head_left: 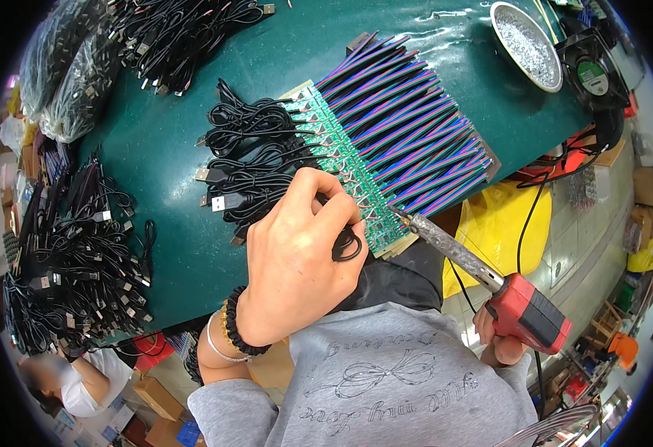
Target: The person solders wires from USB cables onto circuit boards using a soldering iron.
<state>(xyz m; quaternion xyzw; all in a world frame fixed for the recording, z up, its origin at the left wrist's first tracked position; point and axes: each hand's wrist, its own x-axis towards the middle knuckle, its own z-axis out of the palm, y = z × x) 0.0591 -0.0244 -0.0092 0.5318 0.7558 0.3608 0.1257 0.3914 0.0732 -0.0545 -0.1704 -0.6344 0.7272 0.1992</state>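
My left hand (pixel 297 261) is closed, fingers pinched around a black USB cable (pixel 347 246) whose loop hangs beside the thumb. It sits over the near part of a green circuit board panel (pixel 334 149), hiding some of it. Coiled black USB cables (pixel 244 134) lie along the panel's left side, and rows of red, green, blue and black wires (pixel 408 127) fan out to its right. A soldering iron (pixel 527 309) with a red and black handle is gripped in my right hand (pixel 498 343). Its tip is at the panel's near right edge; whether it touches is unclear.
A heap of USB cables (pixel 73 261) covers the table's left end, and another cable pile (pixel 177 37) lies at the back. Plastic-wrapped bundles (pixel 81 89) stand far left. A metal dish (pixel 527 48) and black fan (pixel 593 78) are far right. A person (pixel 92 380) is lower left.
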